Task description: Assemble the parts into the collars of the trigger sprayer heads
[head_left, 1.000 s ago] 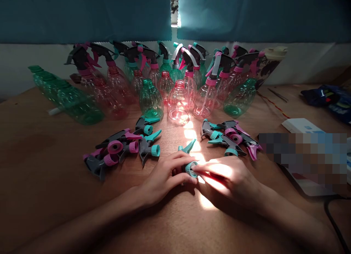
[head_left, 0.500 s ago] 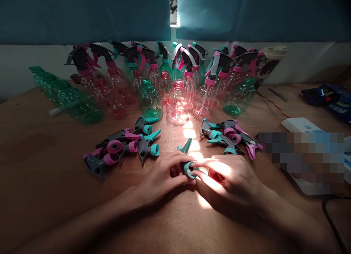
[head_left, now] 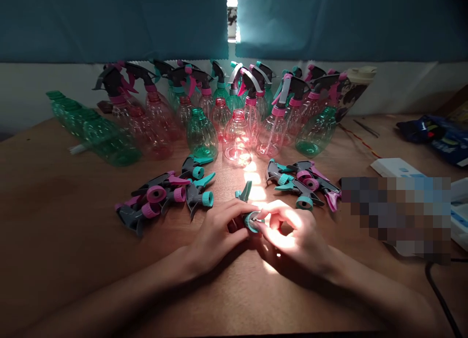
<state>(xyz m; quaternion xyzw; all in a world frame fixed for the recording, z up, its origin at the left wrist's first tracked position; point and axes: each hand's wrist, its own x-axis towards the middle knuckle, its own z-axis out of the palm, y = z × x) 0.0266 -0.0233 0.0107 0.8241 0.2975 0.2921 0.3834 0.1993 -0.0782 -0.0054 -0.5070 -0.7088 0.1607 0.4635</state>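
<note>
My left hand (head_left: 219, 235) is closed around a trigger spray head (head_left: 252, 223) with a teal screw collar, just above the table. Its teal trigger lever (head_left: 244, 190) points up and away. The collar's open end faces me and to the right. My right hand (head_left: 292, 235) pinches at that opening with thumb and forefinger. Between the fingertips a small whitish piece (head_left: 256, 219) shows, reaching into the collar; most of it is hidden, and bright sunlight washes over the fingers.
Loose spray heads lie in a left pile (head_left: 164, 194) and a right pile (head_left: 303, 182). Behind stand pink and green bottles, such as a clear pink one (head_left: 237, 138), several with spray heads fitted. Green bottles (head_left: 106, 138) stand at left. A black cable (head_left: 438, 289) runs at right.
My right hand has drawn in slightly to the left, its fingers more bent at the collar. A whitish piece now shows in the opening. My left hand keeps its hold.
</note>
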